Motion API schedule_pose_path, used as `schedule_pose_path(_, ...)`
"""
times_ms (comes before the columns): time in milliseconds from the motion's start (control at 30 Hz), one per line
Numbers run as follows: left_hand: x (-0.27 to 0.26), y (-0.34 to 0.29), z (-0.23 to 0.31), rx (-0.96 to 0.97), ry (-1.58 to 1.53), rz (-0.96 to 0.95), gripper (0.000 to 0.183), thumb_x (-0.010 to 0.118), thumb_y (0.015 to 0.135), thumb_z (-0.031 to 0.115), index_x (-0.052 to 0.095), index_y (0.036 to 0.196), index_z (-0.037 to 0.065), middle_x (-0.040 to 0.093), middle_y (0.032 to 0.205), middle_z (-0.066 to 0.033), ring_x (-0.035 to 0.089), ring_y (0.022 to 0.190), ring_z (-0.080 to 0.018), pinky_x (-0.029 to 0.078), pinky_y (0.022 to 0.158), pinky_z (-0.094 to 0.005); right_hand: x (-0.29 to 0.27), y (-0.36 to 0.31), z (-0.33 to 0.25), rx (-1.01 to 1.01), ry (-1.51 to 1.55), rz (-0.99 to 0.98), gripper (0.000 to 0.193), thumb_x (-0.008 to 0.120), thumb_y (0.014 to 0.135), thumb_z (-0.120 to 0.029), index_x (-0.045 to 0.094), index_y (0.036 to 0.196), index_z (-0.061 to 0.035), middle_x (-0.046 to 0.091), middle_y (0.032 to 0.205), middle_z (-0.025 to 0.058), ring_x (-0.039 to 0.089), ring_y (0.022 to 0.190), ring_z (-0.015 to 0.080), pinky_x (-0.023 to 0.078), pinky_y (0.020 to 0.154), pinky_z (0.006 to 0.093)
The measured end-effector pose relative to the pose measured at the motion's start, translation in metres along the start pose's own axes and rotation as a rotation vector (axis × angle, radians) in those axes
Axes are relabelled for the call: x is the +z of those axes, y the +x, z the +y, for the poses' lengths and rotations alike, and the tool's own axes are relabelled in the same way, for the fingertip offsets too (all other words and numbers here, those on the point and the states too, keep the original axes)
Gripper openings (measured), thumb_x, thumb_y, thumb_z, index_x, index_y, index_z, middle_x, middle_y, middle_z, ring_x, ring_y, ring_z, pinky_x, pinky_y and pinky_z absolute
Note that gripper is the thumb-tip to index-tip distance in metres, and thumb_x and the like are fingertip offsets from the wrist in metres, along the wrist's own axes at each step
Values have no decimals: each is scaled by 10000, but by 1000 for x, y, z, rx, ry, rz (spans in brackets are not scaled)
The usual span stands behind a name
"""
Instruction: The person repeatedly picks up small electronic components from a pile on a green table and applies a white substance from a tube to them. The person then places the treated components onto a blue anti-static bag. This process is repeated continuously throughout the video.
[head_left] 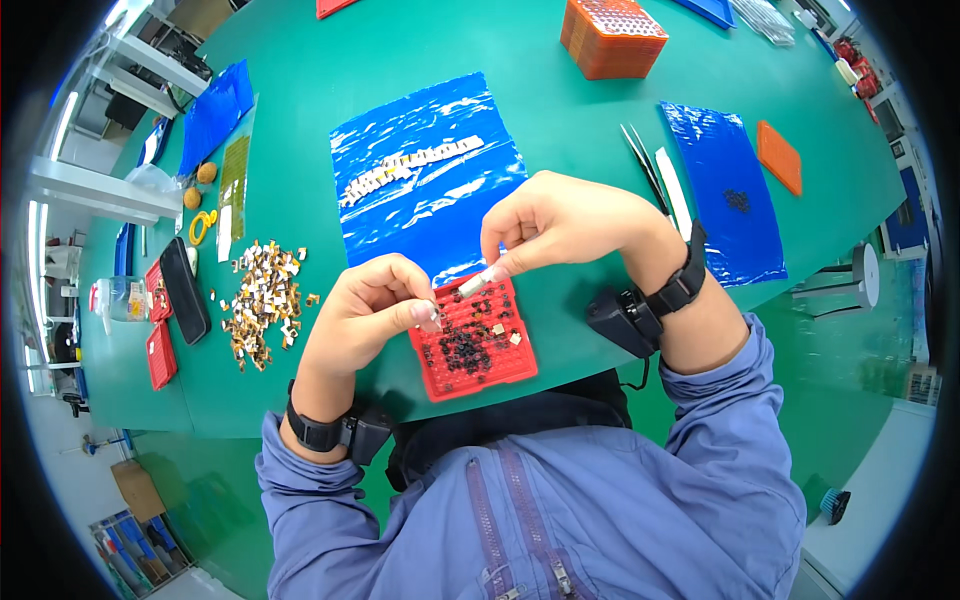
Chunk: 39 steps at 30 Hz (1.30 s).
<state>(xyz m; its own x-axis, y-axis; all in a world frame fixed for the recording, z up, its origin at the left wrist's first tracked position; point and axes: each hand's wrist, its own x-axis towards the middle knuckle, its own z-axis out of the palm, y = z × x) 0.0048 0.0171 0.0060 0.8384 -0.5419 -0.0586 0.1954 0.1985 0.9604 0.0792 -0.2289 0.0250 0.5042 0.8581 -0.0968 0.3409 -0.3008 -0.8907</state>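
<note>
Over the red tray, my right hand pinches a small white rod-like piece between thumb and fingertips. My left hand is at the tray's left edge, thumb and forefinger pressed together on something tiny and whitish that I cannot make out. Many small black parts lie in the tray, most of them heaped at its middle, with a few small pale pieces to their right. Beyond my hands, a blue sheet carries a row of small white and yellowish parts.
A pile of small white-brown parts lies left of my left hand, near a black case. To the right are tweezers, a white stick and another blue sheet. Orange stacked trays stand at the back.
</note>
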Motion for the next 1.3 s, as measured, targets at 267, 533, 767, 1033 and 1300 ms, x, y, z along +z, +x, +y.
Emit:
schedule_pose_path(267,0,5,-5,93,-269,-38,101,594,832,37,497,857,40,546,786,-74,562,732,-155,473,647,-253,6,-1,-7,-128,144,154,208,587,867,-198,618,818,1,487,588,-17,406,544,65,340,483,242)
schedule_pose_path(533,-2,6,-12,105,-225,-44,123,578,858,97,461,867,63,516,760,-82,556,698,-179,477,640,-300,10,-1,-10,-136,152,143,209,581,860,-205,629,836,-3,536,618,24,449,566,92,380,520,266)
schedule_pose_path(767,1,5,-11,146,-227,-41,121,567,868,110,455,871,63,516,759,-85,555,700,-178,480,664,-298,12,0,-7,-155,218,115,159,586,867,-177,617,859,-22,509,612,-22,433,566,46,360,500,223)
schedule_pose_path(1033,5,5,-9,133,-243,-20,108,579,850,43,471,856,46,537,798,-61,572,718,-131,464,656,-241,12,-1,-8,-145,283,65,159,578,875,-176,600,829,-25,544,621,-19,464,557,23,369,497,184)
schedule_pose_path(1300,5,3,-10,135,-169,-24,81,564,851,22,485,863,28,542,820,-67,594,735,-139,491,676,-249,8,-1,-10,-141,189,42,155,633,837,-174,612,848,-22,537,590,-7,465,535,46,362,480,204)
